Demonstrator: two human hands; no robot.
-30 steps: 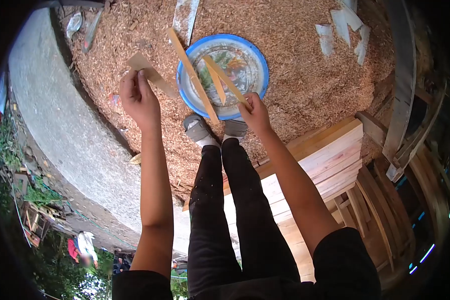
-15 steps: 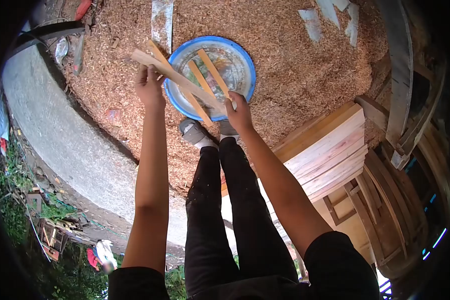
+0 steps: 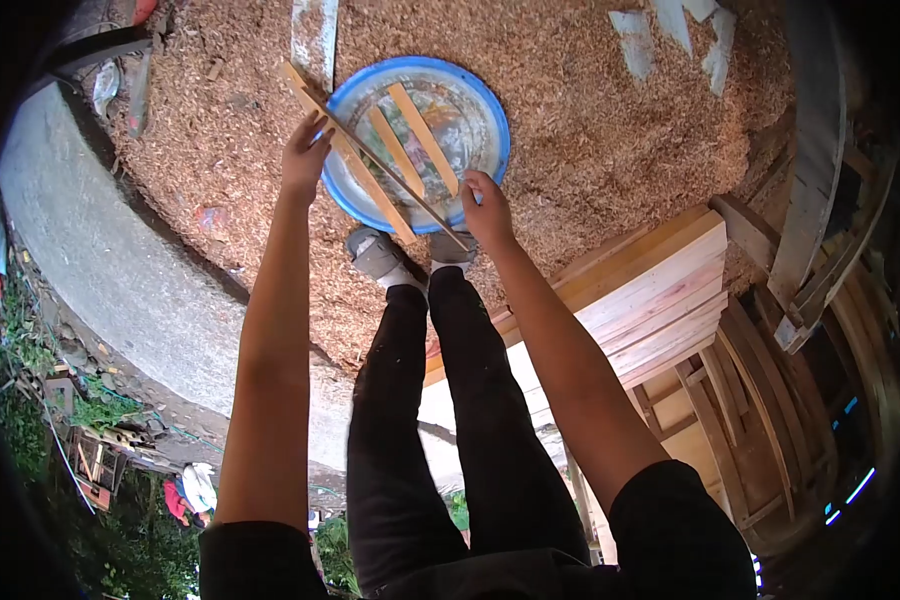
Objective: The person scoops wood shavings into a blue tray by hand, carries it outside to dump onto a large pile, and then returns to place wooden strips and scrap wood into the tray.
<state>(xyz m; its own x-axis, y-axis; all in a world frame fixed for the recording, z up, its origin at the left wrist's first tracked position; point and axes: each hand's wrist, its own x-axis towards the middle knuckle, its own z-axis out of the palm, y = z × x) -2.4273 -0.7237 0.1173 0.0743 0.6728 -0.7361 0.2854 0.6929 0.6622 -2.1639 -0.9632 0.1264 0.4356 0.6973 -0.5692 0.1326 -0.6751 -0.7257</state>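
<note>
My left hand [image 3: 306,158] is closed on a thin wooden strip [image 3: 395,176], near its upper end. The strip is turned edge-on and slants down to the right, its lower end above my shoe. My right hand [image 3: 487,212] is off the strip, fingers partly curled and apart, beside the basin rim. Below them is a round, blue-rimmed basin [image 3: 494,110]. Two wooden slats, a longer one [image 3: 423,137] and a shorter one [image 3: 396,150], lie across it. Another slat [image 3: 372,187] rests over its left side, partly behind the held strip.
Wood shavings [image 3: 580,130] cover the ground around my shoes [image 3: 373,254]. A stack of planks [image 3: 660,290] stands to the right, with wooden frames [image 3: 720,420] beyond it. A concrete ledge [image 3: 100,260] curves along the left. Pale scraps [image 3: 634,44] lie at the upper right.
The held strip has rolled from its broad face to its narrow edge. My right hand has let go of its lower end and is slightly apart from it.
</note>
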